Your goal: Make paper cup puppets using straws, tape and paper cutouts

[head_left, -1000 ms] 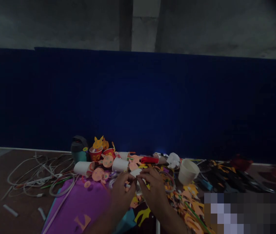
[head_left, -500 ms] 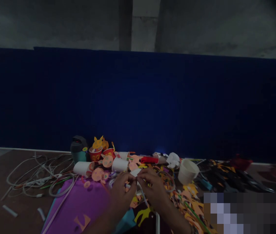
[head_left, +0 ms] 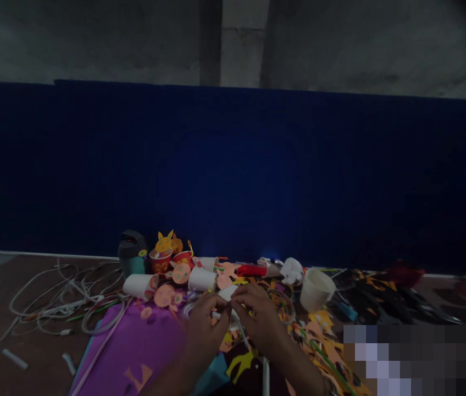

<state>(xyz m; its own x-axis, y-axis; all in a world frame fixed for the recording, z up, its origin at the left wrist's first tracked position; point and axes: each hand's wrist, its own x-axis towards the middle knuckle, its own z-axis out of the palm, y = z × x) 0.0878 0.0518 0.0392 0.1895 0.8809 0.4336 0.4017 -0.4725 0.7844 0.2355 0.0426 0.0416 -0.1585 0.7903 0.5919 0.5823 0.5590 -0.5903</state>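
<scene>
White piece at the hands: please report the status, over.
Left hand and right hand: fingertips pinched close together at white piece, partly hidden. White cup on its side just beyond; cut paper shapes crowd around.

No wording, brand or number can be read with certainty. Yellow printed characters show on the front of the red paper cup [head_left: 161, 263] at the lower left of centre, and on the second red paper cup [head_left: 182, 257] just to its right in the frame, but both prints are too small and dim to make out.
</scene>
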